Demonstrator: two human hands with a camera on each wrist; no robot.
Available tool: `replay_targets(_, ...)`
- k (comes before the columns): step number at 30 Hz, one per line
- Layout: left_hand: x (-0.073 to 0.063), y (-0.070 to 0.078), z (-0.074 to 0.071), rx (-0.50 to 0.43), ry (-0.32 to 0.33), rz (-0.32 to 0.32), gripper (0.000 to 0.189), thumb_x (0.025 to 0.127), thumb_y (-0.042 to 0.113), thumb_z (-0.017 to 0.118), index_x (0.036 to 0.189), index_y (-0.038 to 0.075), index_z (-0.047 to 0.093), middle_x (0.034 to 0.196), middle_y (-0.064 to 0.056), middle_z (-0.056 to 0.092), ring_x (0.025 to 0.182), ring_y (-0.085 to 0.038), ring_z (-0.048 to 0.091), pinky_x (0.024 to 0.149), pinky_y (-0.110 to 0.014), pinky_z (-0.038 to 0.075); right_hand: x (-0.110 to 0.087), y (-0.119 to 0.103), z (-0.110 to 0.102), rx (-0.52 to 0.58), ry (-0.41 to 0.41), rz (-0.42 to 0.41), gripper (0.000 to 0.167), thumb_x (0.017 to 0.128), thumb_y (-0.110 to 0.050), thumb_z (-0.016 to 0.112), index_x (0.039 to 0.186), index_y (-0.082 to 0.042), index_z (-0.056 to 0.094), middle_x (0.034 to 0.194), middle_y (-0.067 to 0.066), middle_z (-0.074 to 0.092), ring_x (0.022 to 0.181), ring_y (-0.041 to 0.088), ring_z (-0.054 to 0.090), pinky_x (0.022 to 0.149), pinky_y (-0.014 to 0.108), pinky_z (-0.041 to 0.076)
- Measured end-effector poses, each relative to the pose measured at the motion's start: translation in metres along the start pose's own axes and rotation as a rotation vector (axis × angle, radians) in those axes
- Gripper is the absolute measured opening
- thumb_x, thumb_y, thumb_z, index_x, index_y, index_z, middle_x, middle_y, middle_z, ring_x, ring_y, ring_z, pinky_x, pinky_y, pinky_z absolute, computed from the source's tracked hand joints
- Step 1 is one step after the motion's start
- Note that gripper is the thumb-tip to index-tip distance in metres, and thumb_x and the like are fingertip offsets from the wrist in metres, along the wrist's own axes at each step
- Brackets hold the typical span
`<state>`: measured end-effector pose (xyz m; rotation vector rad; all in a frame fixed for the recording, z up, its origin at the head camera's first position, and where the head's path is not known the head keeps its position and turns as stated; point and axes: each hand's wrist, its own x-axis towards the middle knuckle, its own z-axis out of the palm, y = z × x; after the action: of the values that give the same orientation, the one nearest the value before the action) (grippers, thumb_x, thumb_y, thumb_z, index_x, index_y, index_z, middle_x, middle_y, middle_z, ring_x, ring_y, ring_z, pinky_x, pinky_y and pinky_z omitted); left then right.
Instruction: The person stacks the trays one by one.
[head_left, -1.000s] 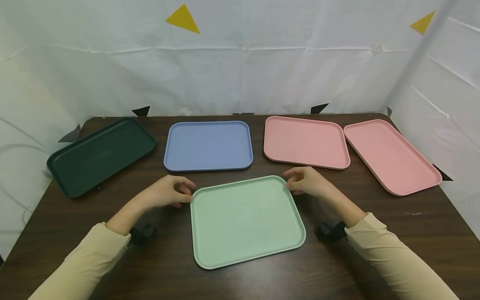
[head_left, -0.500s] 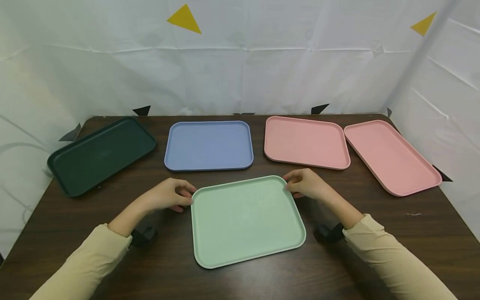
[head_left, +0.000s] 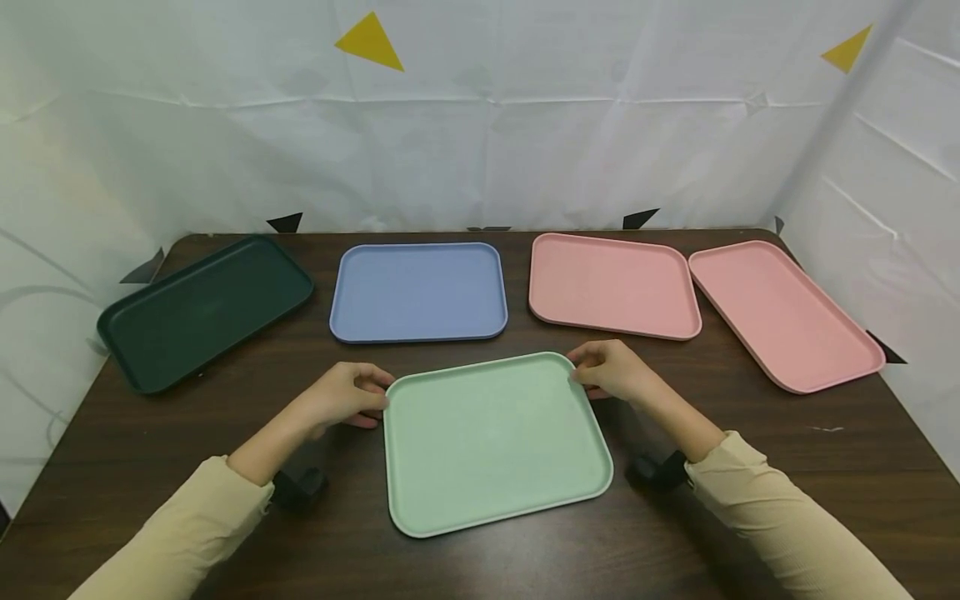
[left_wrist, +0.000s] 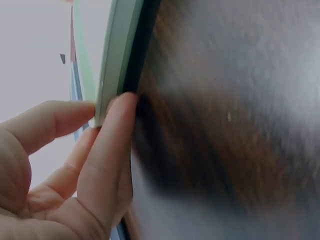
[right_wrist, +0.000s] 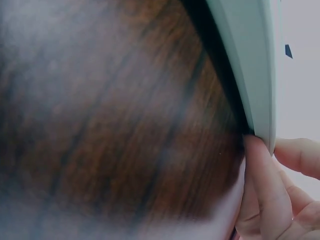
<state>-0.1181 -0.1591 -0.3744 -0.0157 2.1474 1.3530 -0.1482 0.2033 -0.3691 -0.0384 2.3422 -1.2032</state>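
A light green tray (head_left: 495, 442) lies slightly askew on the dark wooden table, in the middle of the head view. My left hand (head_left: 341, 398) pinches its far left corner. In the left wrist view the thumb of that hand (left_wrist: 75, 170) is at the top of the tray's rim (left_wrist: 117, 50), with a fingertip against the underside. At the far right corner my right hand (head_left: 615, 371) pinches the rim the same way. The right wrist view shows this hand (right_wrist: 275, 195) with fingers under the tray edge (right_wrist: 247, 65) and the thumb on the other side.
Along the back of the table (head_left: 172, 475) lie a dark green tray (head_left: 206, 312) at the left, a blue tray (head_left: 418, 292) and two pink trays, one straighter (head_left: 613, 285) and one angled (head_left: 786, 315) at the right. A white sheet (head_left: 480, 158) hangs behind.
My left hand has shifted slightly right and closed onto the green tray's corner. My right hand has also settled onto its corner. The tray has hardly moved.
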Motion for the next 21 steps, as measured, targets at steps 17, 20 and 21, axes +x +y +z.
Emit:
replay_targets(17,0.009,0.007,0.014,-0.165,0.161,-0.003,0.051,0.087,-0.002,0.06,0.137,-0.004,0.047,0.132,-0.027,0.053,0.097,-0.015,0.064,0.082,-0.032,0.06,-0.002,0.003,-0.006,0.05,0.071,0.005,0.038,0.092,-0.005,0.057,0.125,0.011,0.052,0.091,0.01,0.063,0.076,0.008,0.064,0.078,0.037,0.061)
replay_targets(20,0.012,0.008,0.014,-0.204,0.187,-0.011,0.05,0.088,-0.002,0.059,0.137,-0.005,0.047,0.134,-0.027,0.052,0.097,-0.013,0.064,0.083,-0.03,0.06,-0.002,0.003,-0.008,0.059,0.08,0.013,0.038,0.092,-0.006,0.057,0.126,0.01,0.051,0.091,0.008,0.062,0.077,0.009,0.063,0.078,0.036,0.061)
replay_targets(21,0.013,0.009,0.014,-0.214,0.19,-0.013,0.05,0.089,-0.002,0.059,0.137,-0.005,0.046,0.135,-0.026,0.052,0.097,-0.012,0.063,0.083,-0.03,0.06,-0.002,0.003,-0.008,0.061,0.08,0.013,0.039,0.092,-0.006,0.057,0.127,0.011,0.051,0.091,0.008,0.061,0.077,0.009,0.063,0.078,0.036,0.061)
